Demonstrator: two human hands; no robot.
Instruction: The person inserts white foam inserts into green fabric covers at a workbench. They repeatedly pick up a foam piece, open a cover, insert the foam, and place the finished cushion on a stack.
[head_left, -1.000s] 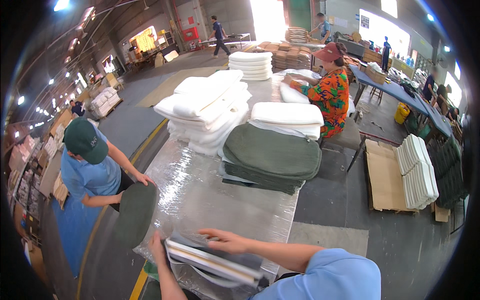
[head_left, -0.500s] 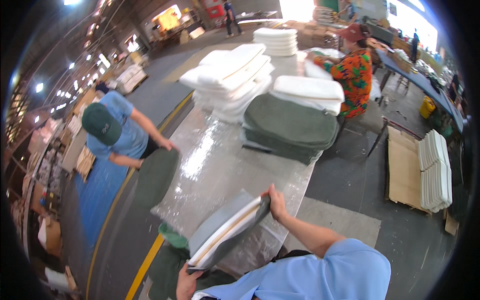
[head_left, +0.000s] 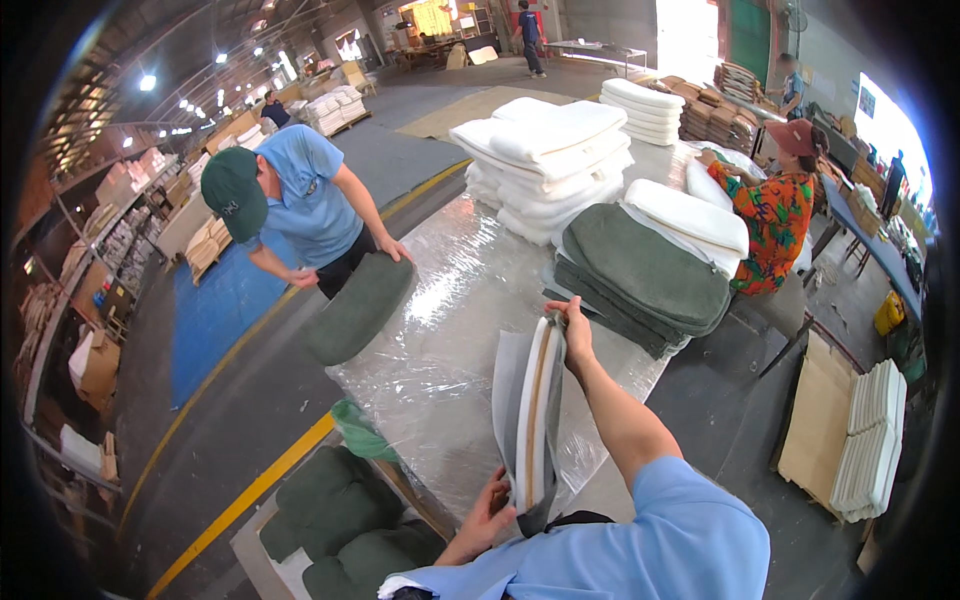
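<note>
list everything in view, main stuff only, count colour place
cushion: one, white, tan and grey, between both hands
tabletop: one, silvery, centre
pad stacks: at least three, white, tabletop's far half
fabric stack: one, dark green, tabletop's right
worker in green cap: one, blue shirt, left
fabric piece: one, dark green, in that worker's hand
worker in red cap: one, multicoloured shirt, right
cardboard: one, tan, right
left hand: one, bare, cushion's near end
right hand: one, bare, cushion's far end
</note>
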